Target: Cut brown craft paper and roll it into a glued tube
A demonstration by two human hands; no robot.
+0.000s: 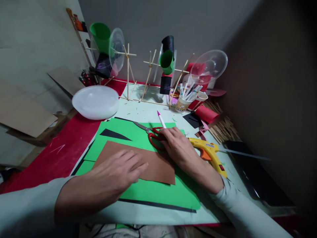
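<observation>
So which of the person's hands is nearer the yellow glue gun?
Right. The right hand lies just beside the glue gun, on the red scissors; the left hand presses the brown paper, farther off.

brown paper sheet (153, 163): flat on green sheet, left corner covered | red-handled scissors (151, 134): lying flat, blades apparently closed, pointing left | pink-tipped white pen (161, 119): tilted, tip up

This looks like a home craft corner, a small table pushed against a bare wall. Sheets of green paper (138, 132) and brown paper (148, 162) cover the top, with red-handled scissors (155, 137), a yellow glue gun (209, 150) and a cup of markers (184, 99). A stick frame (138, 76) hung with paper cups stands at the back, beside loose bamboo sticks (223, 127).
</observation>
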